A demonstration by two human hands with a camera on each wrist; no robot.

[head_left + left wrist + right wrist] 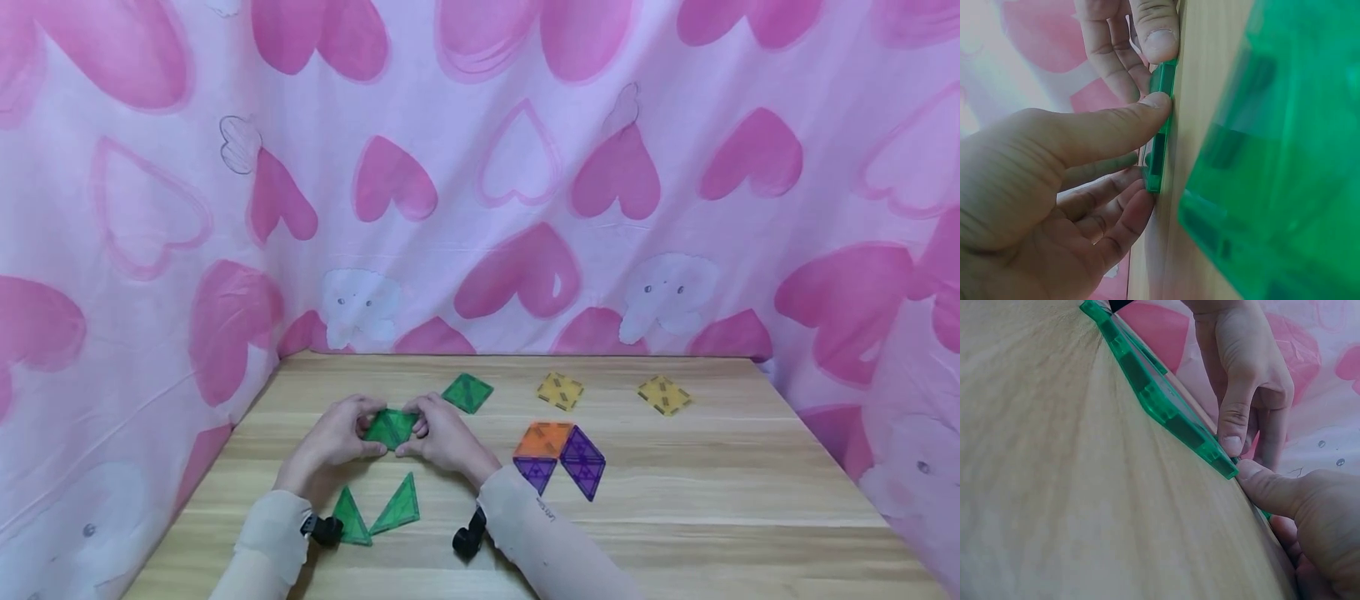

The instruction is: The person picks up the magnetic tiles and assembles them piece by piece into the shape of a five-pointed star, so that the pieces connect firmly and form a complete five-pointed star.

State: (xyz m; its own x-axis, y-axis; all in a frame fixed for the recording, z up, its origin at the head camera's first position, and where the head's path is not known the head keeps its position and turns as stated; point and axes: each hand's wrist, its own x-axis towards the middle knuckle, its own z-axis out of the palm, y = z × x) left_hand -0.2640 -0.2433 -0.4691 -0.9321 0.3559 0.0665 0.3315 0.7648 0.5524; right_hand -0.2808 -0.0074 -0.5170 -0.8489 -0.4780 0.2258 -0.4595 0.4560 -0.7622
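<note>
Green translucent triangular tiles [390, 428] are pinched edge to edge by the left hand [333, 435] and right hand [452, 443], beyond two loose green triangles [400, 507] on the surface [697, 508], apparently being aligned, so the next move likely calls for level grips.

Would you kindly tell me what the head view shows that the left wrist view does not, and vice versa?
Only the head view shows the yellow tiles, orange tile and purple tiles. Only the left wrist view shows the held green shape edge-on. Both show the left hand and right hand pinching that shape, and the wooden table.
</note>
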